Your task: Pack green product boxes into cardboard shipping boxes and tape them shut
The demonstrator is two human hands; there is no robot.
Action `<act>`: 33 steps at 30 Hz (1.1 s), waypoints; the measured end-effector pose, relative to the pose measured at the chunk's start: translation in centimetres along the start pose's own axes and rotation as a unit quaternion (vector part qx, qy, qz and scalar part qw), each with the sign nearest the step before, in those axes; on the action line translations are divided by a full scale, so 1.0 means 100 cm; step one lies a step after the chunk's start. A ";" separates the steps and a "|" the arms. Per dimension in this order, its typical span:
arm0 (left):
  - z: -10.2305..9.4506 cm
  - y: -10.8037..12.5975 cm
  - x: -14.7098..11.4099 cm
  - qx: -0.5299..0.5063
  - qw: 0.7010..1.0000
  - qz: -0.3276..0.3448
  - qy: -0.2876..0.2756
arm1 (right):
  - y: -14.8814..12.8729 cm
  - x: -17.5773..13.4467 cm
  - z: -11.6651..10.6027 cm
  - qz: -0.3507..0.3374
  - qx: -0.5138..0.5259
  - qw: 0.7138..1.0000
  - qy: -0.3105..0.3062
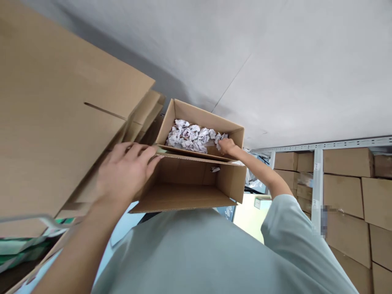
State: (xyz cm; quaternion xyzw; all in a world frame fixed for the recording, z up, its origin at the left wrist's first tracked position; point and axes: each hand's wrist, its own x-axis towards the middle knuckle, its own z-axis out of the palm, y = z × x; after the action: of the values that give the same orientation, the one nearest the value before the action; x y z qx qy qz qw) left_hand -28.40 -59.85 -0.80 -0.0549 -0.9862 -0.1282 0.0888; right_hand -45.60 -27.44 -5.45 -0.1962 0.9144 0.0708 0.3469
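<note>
My right hand point(226, 146) reaches into the right end of an upright cardboard box point(208, 113), its fingers closed on crumpled paper point(219, 139). More wads of white, printed crumpled paper point(191, 136) lie along the bottom of that box. Nearer to my body, a second cardboard box point(186, 196) stands with its open side towards me, and a small paper scrap point(215, 169) is inside it. At the left corner where the two boxes meet, my left hand point(128, 169) has its bent fingers and thumb on the edge of the nearer box; its fingertips are partly hidden.
Large flattened cardboard sheets point(61, 102) stand at the left, beside a pale metal bar point(36, 220). A grey wall point(290, 73) rises behind the boxes. At the right, a metal rack point(317, 183) holds stacked cartons point(346, 196).
</note>
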 end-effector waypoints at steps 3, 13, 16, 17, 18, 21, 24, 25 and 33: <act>0.001 0.001 0.000 0.000 1.000 -0.004 -0.007 | 0.015 -0.046 -0.038 0.014 -0.011 0.999 0.034; -0.002 0.003 -0.002 -0.007 1.000 -0.004 -0.001 | -0.045 -0.228 -0.058 -0.083 0.158 0.971 0.161; -0.001 0.002 -0.001 -0.037 0.999 -0.011 -0.002 | -0.068 -0.221 -0.033 -0.079 0.095 0.985 0.122; -0.001 0.002 0.000 -0.043 0.999 -0.013 0.001 | -0.072 -0.216 -0.026 -0.078 0.078 0.988 0.109; -0.001 0.003 0.000 -0.049 0.999 -0.015 0.002 | -0.076 -0.210 -0.021 -0.079 0.065 0.990 0.098; -0.002 0.004 0.001 -0.073 0.997 -0.034 -0.013 | -0.080 -0.201 -0.013 -0.083 0.045 0.993 0.075; -0.004 0.004 0.002 -0.079 0.995 -0.047 -0.040 | -0.074 -0.201 -0.020 -0.087 0.053 0.991 0.083; -0.005 0.004 0.002 -0.070 0.996 -0.043 -0.043 | -0.069 -0.200 -0.025 -0.087 0.065 0.990 0.095; 0.002 -0.003 0.000 -0.011 1.000 0.002 -0.014 | -0.004 -0.094 -0.069 -0.035 0.048 0.991 0.121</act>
State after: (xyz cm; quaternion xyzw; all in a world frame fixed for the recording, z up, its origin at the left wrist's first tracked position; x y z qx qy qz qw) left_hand -28.49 -60.10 -1.08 -0.0600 -0.9857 -0.1383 0.0748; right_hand -43.16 -26.67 5.95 -0.2184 0.9445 -0.0091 0.2451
